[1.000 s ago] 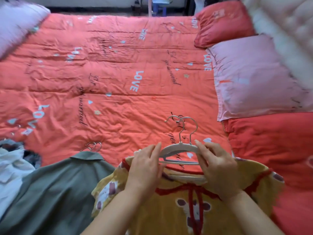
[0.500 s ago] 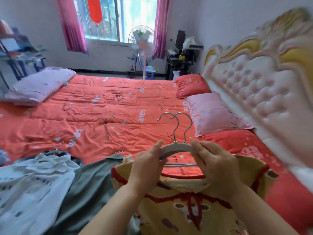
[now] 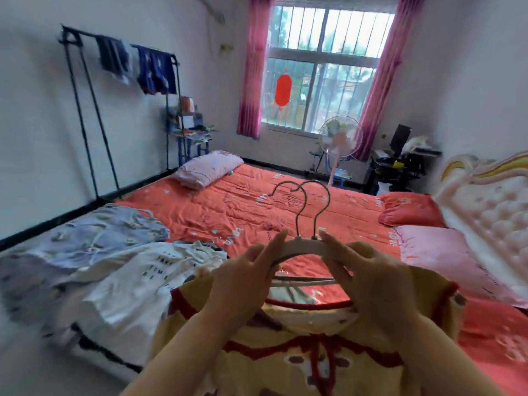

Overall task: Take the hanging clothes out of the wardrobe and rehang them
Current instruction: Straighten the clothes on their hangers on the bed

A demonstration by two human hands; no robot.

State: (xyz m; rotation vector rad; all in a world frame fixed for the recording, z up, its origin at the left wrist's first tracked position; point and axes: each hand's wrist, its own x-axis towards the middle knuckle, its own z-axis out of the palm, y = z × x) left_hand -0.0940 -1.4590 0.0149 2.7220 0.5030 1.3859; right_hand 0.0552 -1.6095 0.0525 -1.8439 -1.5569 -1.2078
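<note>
Both the left hand point(image 3: 243, 277) and right hand point(image 3: 368, 277) stay pinched on the white hangers point(image 3: 300, 248), now raised higher; the yellow garment point(image 3: 314, 358) runs off the bottom edge.

1. Daylight enters through the barred window point(image 3: 323, 72); the room is evenly bright and shadows are soft.
2. Motion blur smears the clothes pile point(image 3: 94, 270) at lower left.
3. Wide-angle distortion bends the clothes rack point(image 3: 85, 115) and walls.

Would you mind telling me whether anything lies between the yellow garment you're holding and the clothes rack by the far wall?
Yes: the bed lies between the yellow garment and the clothes rack, with the white T-shirt and lilac garment heaped on its near-left part.
</note>
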